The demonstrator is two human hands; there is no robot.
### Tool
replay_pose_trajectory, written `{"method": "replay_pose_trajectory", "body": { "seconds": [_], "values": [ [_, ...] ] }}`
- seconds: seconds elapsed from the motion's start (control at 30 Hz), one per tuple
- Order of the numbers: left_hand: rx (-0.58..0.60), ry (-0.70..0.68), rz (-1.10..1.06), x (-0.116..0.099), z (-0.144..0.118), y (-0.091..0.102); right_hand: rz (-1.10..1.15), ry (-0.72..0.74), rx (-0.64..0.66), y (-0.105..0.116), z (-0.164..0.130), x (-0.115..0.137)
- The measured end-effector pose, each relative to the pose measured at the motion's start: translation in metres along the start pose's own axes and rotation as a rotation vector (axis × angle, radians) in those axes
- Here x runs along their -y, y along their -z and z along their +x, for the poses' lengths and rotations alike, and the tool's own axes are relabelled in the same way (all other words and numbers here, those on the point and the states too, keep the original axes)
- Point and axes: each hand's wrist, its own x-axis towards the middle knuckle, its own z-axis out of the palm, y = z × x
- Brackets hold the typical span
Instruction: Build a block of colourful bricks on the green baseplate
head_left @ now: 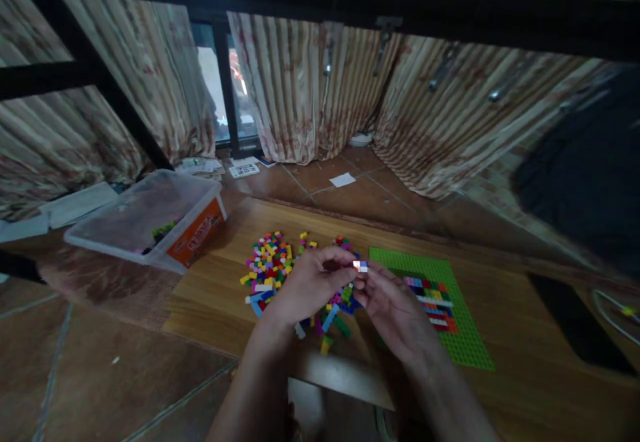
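Observation:
Between the fingertips of both hands is a small toy building brick (360, 266), white with a bluish-purple part. My left hand (313, 285) pinches it from the left with thumb and forefinger. From the other side my right hand (393, 305) closes its fingers on the same piece. Both hands are raised over loose coloured bricks (270, 262) heaped on the wooden table (215, 289). Right of my right hand lies a green baseplate (467, 335), bearing rows of multicoloured bricks (435, 302) that my hand partly hides.
A clear plastic bin (135, 212) with an orange label and a few bricks inside stands on the left. A black flat object (580, 322) and a white cable (613, 312) lie at the right. Behind the table are striped curtains (305, 89) and a tiled floor with papers (343, 180).

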Motion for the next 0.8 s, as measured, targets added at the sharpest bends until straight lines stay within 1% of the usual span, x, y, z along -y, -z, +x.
{"method": "replay_pose_trajectory", "body": {
  "seconds": [0.03, 0.13, 0.23, 0.3, 0.4, 0.57, 0.67, 0.8],
  "values": [
    [0.003, 0.004, 0.009, 0.002, 0.002, -0.007, 0.002, 0.011, -0.016, 0.003, -0.001, -0.001],
    [-0.051, 0.020, 0.092, 0.006, 0.007, -0.020, -0.037, 0.073, -0.076, 0.011, -0.003, -0.004],
    [-0.072, 0.019, 0.171, 0.008, 0.009, -0.026, -0.198, 0.193, -0.133, 0.018, -0.002, -0.005],
    [-0.051, 0.009, 0.195, 0.009, 0.011, -0.030, -0.298, 0.281, -0.153, 0.022, -0.001, -0.004],
    [0.009, 0.009, 0.225, 0.010, 0.012, -0.034, -0.340, 0.350, -0.163, 0.026, -0.002, 0.001],
    [0.055, 0.035, 0.249, 0.011, 0.010, -0.037, -0.258, 0.329, -0.152, 0.025, -0.007, 0.005],
    [0.076, 0.061, 0.234, 0.008, 0.009, -0.037, -0.145, 0.279, -0.162, 0.022, -0.008, 0.004],
    [0.094, 0.107, 0.202, 0.002, 0.008, -0.039, -0.015, 0.199, -0.114, 0.022, -0.008, 0.002]
  ]
}}
